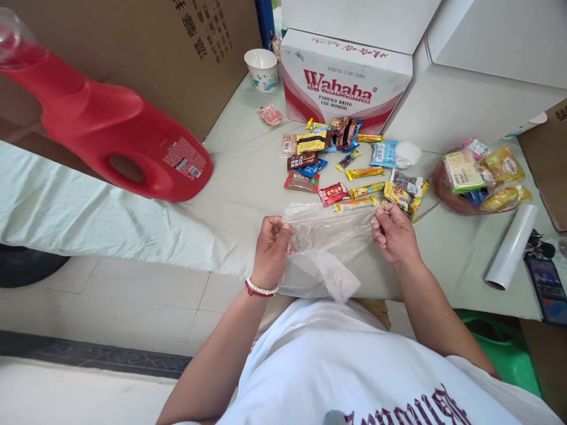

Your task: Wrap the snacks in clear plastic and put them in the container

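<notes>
A clear plastic bag point(332, 233) is stretched between my two hands above the near edge of the table. My left hand point(272, 245), with a bead bracelet at the wrist, pinches one side of it. On the other side my right hand point(394, 233) grips the plastic between thumb and fingers. The lower end of the bag hangs bunched toward my shirt. Just beyond the bag lie several wrapped snacks, among them a red packet point(333, 193), a brown packet point(302, 181), a yellow stick-shaped packet point(355, 204) and a blue packet point(384, 153).
A bowl point(443, 192) of packaged snacks stands at the right, near a plastic roll point(511, 248) and a phone point(549, 289). Behind are a Wahaba-style water carton point(345, 82) and a paper cup point(262, 71). A large red jug point(119, 136) rises at the left.
</notes>
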`<state>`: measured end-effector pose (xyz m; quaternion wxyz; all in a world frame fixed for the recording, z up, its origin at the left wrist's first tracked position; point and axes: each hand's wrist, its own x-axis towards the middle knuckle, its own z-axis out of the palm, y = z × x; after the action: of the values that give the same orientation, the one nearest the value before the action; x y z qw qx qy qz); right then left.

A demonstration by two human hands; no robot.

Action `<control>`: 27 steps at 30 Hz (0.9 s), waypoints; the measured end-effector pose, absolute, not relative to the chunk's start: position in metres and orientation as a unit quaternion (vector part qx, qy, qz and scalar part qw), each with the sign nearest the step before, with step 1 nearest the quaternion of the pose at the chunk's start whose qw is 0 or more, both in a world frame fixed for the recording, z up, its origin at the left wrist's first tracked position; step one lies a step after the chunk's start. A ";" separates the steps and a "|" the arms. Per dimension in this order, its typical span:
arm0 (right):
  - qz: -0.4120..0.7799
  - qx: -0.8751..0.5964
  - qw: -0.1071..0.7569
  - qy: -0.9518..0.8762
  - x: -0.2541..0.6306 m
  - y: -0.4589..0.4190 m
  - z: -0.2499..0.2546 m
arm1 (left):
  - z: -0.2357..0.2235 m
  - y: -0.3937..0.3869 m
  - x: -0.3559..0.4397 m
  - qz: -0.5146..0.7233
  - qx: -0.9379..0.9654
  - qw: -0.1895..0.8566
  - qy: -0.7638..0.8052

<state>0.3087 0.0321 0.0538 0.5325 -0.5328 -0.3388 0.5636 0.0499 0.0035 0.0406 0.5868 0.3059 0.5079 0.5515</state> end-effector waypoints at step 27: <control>0.277 -0.529 0.243 -0.764 0.383 0.007 0.082 | 0.018 0.005 0.000 0.257 0.709 0.303 0.583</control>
<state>0.3831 0.0070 0.0818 0.2433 -0.5291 -0.7643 0.2769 0.0001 0.0047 0.0176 0.3025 0.7093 0.5825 0.2571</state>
